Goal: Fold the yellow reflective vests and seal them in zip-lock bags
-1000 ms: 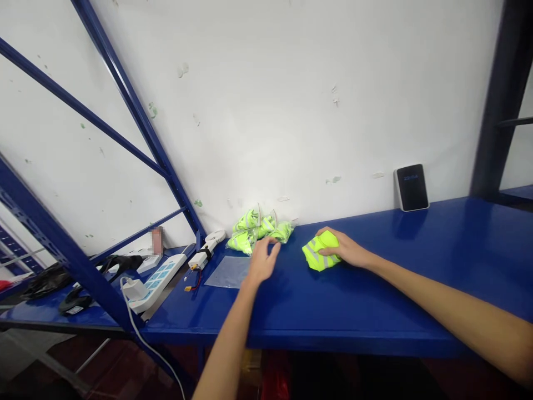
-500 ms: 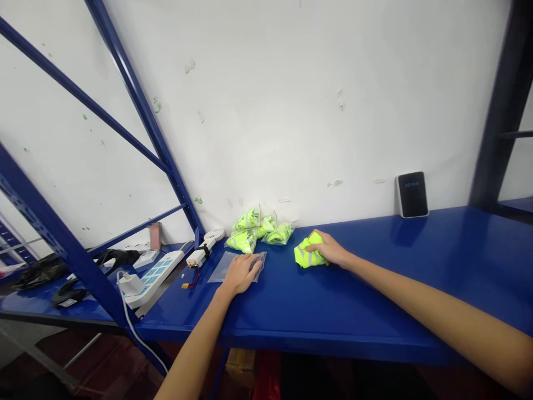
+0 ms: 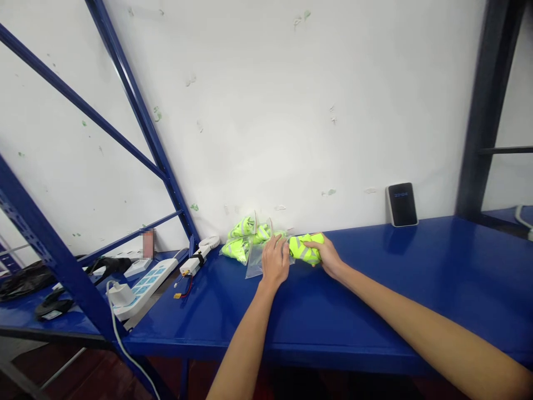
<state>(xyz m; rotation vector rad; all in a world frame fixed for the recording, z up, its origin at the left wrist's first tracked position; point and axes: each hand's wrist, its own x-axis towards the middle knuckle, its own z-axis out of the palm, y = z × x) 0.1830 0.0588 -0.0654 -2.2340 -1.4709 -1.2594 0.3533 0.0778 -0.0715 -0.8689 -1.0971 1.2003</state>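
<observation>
My right hand (image 3: 331, 258) grips a folded neon-yellow reflective vest (image 3: 306, 249) with grey stripes, just above or on the blue tabletop. Right beside it, my left hand (image 3: 275, 262) has its fingers over a clear plastic zip bag (image 3: 255, 266), which is flat and see-through. The bag's right edge meets the left end of the folded vest; whether the vest is inside its mouth is hidden by my fingers. Behind my left hand lies a pile of bagged neon-yellow vests (image 3: 238, 248) against the wall.
A white handheld fan (image 3: 209, 242) and a white device with loose wires (image 3: 192, 265) lie left of the pile. Further left are a power strip (image 3: 145, 289) and a blue rack post (image 3: 70, 261). A black-faced display (image 3: 402, 205) leans at the back right.
My left hand has slid right, bringing the plastic bag along, and now meets the vest. The right hand keeps its grip on the vest. The camera view has shifted slightly.
</observation>
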